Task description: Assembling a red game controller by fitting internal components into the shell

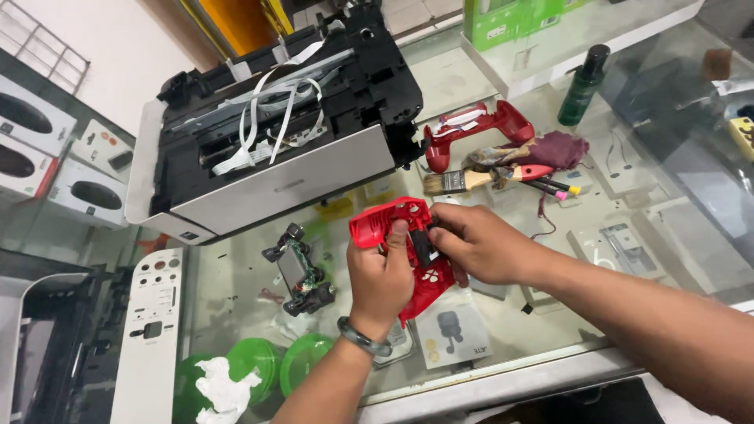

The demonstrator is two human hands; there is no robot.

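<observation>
Both hands hold a red game-controller shell (402,255) above the glass counter (550,330), just in front of the opened printer (275,118). The left hand (382,279), wearing a dark bracelet, wraps around the shell's lower half with its thumb pressed against the inside. The right hand (475,243) closes on the shell's right side, its fingertips pinching a small black part (424,245) seated in the shell.

Left of the shell lies a bare controller circuit board (298,271) with its thumbsticks attached. Beyond the shell, farther from the person, rests a second red shell half (479,129), and beside it a flat paintbrush (471,180) with a red handle. A dark green bottle (583,86) stands farther back to the right of those.
</observation>
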